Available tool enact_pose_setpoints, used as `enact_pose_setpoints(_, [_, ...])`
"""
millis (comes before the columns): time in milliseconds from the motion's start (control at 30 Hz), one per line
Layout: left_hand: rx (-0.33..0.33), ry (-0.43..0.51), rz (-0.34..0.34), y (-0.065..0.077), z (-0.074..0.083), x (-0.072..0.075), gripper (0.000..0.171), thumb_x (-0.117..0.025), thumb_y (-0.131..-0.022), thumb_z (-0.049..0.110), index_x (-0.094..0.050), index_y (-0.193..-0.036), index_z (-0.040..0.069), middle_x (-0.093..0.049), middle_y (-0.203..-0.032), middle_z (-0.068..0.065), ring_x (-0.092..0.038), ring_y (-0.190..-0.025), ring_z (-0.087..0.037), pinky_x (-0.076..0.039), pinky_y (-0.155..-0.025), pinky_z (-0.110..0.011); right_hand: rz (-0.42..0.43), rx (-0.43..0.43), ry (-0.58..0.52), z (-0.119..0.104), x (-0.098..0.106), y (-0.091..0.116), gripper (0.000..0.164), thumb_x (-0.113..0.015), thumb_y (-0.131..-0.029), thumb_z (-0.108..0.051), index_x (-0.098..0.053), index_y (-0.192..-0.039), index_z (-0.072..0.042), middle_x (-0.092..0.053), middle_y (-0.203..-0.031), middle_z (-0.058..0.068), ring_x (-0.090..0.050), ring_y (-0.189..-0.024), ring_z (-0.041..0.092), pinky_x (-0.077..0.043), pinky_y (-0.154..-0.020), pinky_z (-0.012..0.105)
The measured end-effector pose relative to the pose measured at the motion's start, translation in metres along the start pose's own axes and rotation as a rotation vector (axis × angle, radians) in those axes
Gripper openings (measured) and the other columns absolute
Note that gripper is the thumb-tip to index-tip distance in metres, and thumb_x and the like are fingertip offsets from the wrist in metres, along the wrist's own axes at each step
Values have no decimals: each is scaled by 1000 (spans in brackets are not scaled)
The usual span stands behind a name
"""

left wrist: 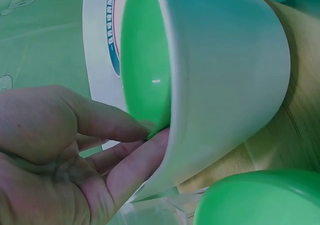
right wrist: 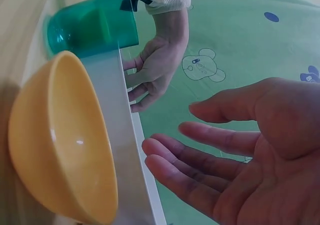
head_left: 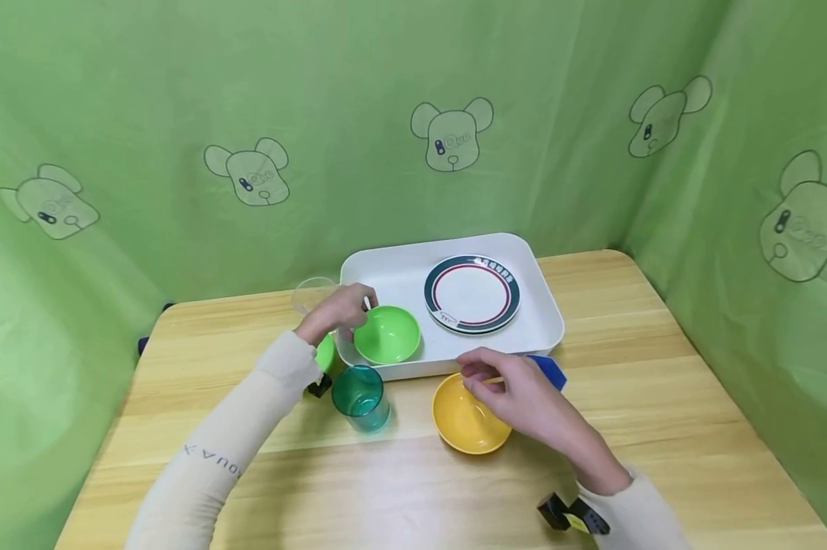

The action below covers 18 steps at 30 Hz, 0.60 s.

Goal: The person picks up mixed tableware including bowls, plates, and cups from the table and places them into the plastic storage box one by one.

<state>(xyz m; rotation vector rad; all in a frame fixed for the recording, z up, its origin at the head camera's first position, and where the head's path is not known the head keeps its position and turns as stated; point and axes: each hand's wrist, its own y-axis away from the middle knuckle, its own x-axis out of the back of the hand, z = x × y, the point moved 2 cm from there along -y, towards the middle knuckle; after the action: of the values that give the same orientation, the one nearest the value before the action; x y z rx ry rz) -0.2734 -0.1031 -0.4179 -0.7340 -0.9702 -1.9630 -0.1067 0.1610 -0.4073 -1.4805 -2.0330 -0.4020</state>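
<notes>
A light green bowl (head_left: pixel 389 336) sits at the left end of a white tray (head_left: pixel 386 273). My left hand (head_left: pixel 345 307) pinches its rim between thumb and fingers, right at the tray's wall, as the left wrist view shows. Over the far edge of a yellow bowl (head_left: pixel 467 424) hovers my right hand (head_left: pixel 517 393). Its fingers are loosely bent and hold nothing; the right wrist view shows a gap between them and the yellow bowl. That bowl stands on the table in front of the tray.
A plate with a dark green rim (head_left: pixel 471 294) lies in the tray's right half. In front of the tray stands a teal cup (head_left: pixel 361 401). Another green dish (head_left: pixel 325 354) and a clear container (head_left: pixel 306 289) sit left of it. A blue object (head_left: pixel 551 371) shows behind my right hand.
</notes>
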Motion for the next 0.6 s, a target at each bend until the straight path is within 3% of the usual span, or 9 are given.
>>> enact_pose_setpoints(200, [-9, -103, -10, 5, 5, 0, 43, -49, -84, -17, -63, -122, -1, -62, -107, -20, -62, -82, -25, -62, -59, -31, 35, -8, 10, 4, -1, 14, 27, -69, -94, 1, -69, -121, 0, -75, -107, 9, -70, -93, 18, -63, -79, 29])
enact_pose_setpoints(400, [-22, -164, -24, 11, 11, 0, 44, -49, -84, -15, -65, -124, -3, -63, -116, -19, -55, -69, -18, -50, -56, -25, 47, -6, 30, 8, -3, 19, 26, -69, -94, 1, -69, -120, 1, -74, -108, 9, -70, -92, 18, -62, -77, 27])
enact_pose_setpoints(500, [-48, -160, -16, 13, 10, 1, 43, -51, -86, -12, -66, -125, -4, -65, -118, -21, -57, -77, -20, -50, -59, -24, 62, 2, 41, 9, -4, 21, 26, -70, -94, 1, -69, -120, 2, -74, -109, 11, -70, -92, 18, -62, -76, 27])
enact_pose_setpoints(600, [-95, -124, 10, 16, 8, 6, 40, -54, -88, -7, -64, -127, -6, -67, -119, -24, -66, -94, -27, -56, -69, -28, 87, 4, 73, 10, -4, 23, 27, -70, -93, 1, -69, -120, 2, -74, -109, 12, -71, -93, 20, -63, -76, 30])
